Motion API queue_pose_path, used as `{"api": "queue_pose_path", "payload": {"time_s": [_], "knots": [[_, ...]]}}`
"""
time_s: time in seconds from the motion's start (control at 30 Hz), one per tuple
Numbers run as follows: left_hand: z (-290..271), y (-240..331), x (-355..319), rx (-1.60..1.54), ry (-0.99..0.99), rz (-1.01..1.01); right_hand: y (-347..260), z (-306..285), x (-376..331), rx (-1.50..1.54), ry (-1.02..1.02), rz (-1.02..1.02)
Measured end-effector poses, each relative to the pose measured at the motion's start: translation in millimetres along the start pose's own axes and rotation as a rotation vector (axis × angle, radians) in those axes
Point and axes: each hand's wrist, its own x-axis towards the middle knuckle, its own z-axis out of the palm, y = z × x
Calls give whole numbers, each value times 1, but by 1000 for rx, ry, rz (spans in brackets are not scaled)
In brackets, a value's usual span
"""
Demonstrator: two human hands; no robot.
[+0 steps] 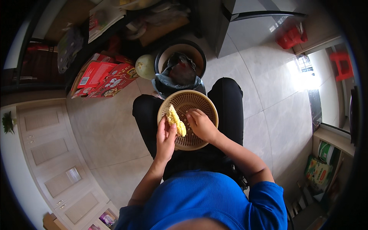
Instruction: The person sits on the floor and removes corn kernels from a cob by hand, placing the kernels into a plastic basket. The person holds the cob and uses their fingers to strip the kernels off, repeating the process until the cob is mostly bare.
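Observation:
A pale yellow corn cob (175,120) is gripped in my left hand (166,138), tilted over the left side of a tan slatted basket (209,102). The basket rests on my lap between my black-trousered legs. My right hand (202,125) is over the basket's right part, fingers curled in and pressed together, a little apart from the cob. Whatever its fingertips may hold is hidden or too small to make out. A few small pale bits, perhaps kernels, lie on the basket floor near those fingers.
Just beyond the basket stands a round bin (202,57) with a dark plastic bag (180,78) in it. A pale green round melon or gourd (145,66) sits beside the bin, next to red cardboard boxes (111,78). Red stools (292,37) are at the far right.

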Motion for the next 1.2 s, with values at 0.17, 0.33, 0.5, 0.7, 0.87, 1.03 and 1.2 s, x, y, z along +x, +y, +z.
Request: {"api": "queue_pose_path", "payload": {"time_s": [0.17,0.33,0.5,0.7,0.87,1.03,1.2], "knots": [[0,-10,-2,351,17,89,-38,-11,7,277,-81,149],[19,-13,-3,512,117,147,-47,0,4,307,-17,246],[27,-17,-3,466,182,147,-39,12,-1,67,18,25],[18,-28,-5,449,197,128,-26,14,-5,127,26,122],[15,-25,-3,448,165,177,-28,7,2,476,-9,331],[24,-20,-7,679,147,258,-40,6,6,296,6,235],[24,-20,-8,553,147,169,-31,10,4,251,80,204]]}}
